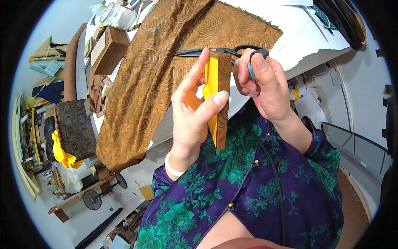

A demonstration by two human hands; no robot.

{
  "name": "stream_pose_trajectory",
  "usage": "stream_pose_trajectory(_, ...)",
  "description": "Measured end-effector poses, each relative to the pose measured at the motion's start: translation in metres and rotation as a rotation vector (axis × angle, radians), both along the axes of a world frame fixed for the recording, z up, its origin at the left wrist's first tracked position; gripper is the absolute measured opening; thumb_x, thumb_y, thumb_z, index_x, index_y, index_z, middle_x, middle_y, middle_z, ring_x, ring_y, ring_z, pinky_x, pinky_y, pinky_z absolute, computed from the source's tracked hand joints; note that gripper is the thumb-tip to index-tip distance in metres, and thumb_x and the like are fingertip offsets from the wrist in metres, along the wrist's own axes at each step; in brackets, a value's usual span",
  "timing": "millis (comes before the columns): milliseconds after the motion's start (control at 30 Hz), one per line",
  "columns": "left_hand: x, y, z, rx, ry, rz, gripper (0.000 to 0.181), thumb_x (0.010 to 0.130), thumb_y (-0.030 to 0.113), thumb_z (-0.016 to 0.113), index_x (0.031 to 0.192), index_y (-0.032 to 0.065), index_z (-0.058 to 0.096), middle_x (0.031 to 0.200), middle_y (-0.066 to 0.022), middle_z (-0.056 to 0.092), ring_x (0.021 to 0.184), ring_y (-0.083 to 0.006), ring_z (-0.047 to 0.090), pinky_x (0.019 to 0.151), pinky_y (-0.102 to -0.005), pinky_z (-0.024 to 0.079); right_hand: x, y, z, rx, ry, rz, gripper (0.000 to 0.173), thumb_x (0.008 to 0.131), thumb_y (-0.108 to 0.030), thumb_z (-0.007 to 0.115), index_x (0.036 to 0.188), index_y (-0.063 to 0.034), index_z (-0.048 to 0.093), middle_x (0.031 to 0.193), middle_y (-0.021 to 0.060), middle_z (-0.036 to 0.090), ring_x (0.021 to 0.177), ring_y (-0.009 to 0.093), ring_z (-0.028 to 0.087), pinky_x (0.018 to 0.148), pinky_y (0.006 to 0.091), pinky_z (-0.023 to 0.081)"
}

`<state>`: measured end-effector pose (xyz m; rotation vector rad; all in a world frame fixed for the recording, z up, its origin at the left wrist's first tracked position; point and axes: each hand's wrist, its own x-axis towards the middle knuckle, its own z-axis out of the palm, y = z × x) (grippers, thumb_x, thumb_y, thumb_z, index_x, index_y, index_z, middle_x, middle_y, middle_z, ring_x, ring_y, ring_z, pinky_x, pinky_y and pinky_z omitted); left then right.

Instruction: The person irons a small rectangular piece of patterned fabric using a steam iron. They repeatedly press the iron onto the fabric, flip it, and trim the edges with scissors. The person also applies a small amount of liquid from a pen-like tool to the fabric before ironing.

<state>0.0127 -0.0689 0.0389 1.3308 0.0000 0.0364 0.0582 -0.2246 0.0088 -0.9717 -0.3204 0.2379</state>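
Observation:
My left hand (194,109) holds a thin, flat piece (224,105) on edge, with the thumb on its near face and the index finger along its top. Brown patterned brocade covers its narrow side, and yellow cloth (212,90) shows on the face toward my palm. My right hand (267,81) is curled around the black handles of fabric scissors (220,50). Their blades point left, passing behind the flat piece. A pale blue bit (251,71) shows between my right fingers; I cannot tell what it is. Brown-gold brocade fabric (149,102) lies beyond both hands.
The brocade hangs over the front edge of a white-topped table (298,46). At the left stand a brocade-covered box (112,49), a clear plastic tub (118,15) and a dark patterned box (76,130) with a yellow cloth tie (63,152). A steel ruler (314,21) lies upper right.

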Motion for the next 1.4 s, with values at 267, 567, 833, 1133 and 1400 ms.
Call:
stream_pose_trajectory(267,-0.003,0.001,0.007,-0.069,0.117,-0.082,0.09,0.076,0.024,0.078,0.154,-0.0033,0.04,0.13,-0.0118,0.061,0.119,-0.0189,0.056,0.109,-0.0334,0.039,0.006,0.002,0.007,0.017,-0.041,-0.092,0.034,0.105,-0.036,0.056,0.091,-0.0051,0.057,0.067,-0.004,0.042,0.056,0.003,0.035,0.051,0.0203,0.027)
stream_pose_trajectory(567,-0.014,0.004,0.006,0.104,0.287,-0.05,0.08,0.073,0.045,0.065,0.139,0.0005,0.056,0.112,-0.0099,0.069,0.099,-0.0189,0.065,0.088,-0.0325,0.051,0.019,-0.018,0.016,-0.229,-0.616,-0.173,0.025,0.089,-0.004,0.077,0.114,-0.0052,0.076,0.096,0.0013,0.075,0.072,0.003,0.061,0.062,0.0218,0.048)
stream_pose_trajectory(833,-0.012,0.009,0.008,-0.014,0.231,-0.146,0.084,0.077,0.03,0.074,0.151,0.0003,0.047,0.147,-0.0131,0.052,0.13,-0.0199,0.05,0.11,-0.0341,0.035,0.04,-0.037,0.026,-0.525,-1.255,-0.42,0.026,0.071,-0.008,0.084,0.094,-0.0051,0.072,0.066,0.0033,0.064,0.048,0.015,0.053,0.043,0.0283,0.036)
stream_pose_trajectory(1133,-0.012,0.007,0.002,0.032,0.082,-0.157,0.079,0.081,0.014,0.077,0.152,0.0007,0.046,0.131,-0.0098,0.054,0.129,-0.0205,0.05,0.113,-0.0349,0.035,0.044,-0.049,0.036,-0.681,-1.449,-0.453,0.028,0.07,-0.015,0.073,0.097,-0.0086,0.076,0.063,0.0005,0.045,0.049,0.015,0.047,0.042,0.0295,0.032)
stream_pose_trajectory(1400,-0.011,0.011,-0.001,0.087,0.053,-0.155,0.077,0.081,0.01,0.076,0.152,0.0005,0.047,0.128,-0.0099,0.055,0.128,-0.0204,0.051,0.113,-0.035,0.035,0.042,-0.045,0.032,-0.694,-1.449,-0.524,0.023,0.068,-0.016,0.075,0.09,-0.0116,0.077,0.062,-0.0007,0.04,0.048,0.014,0.046,0.043,0.0295,0.033)
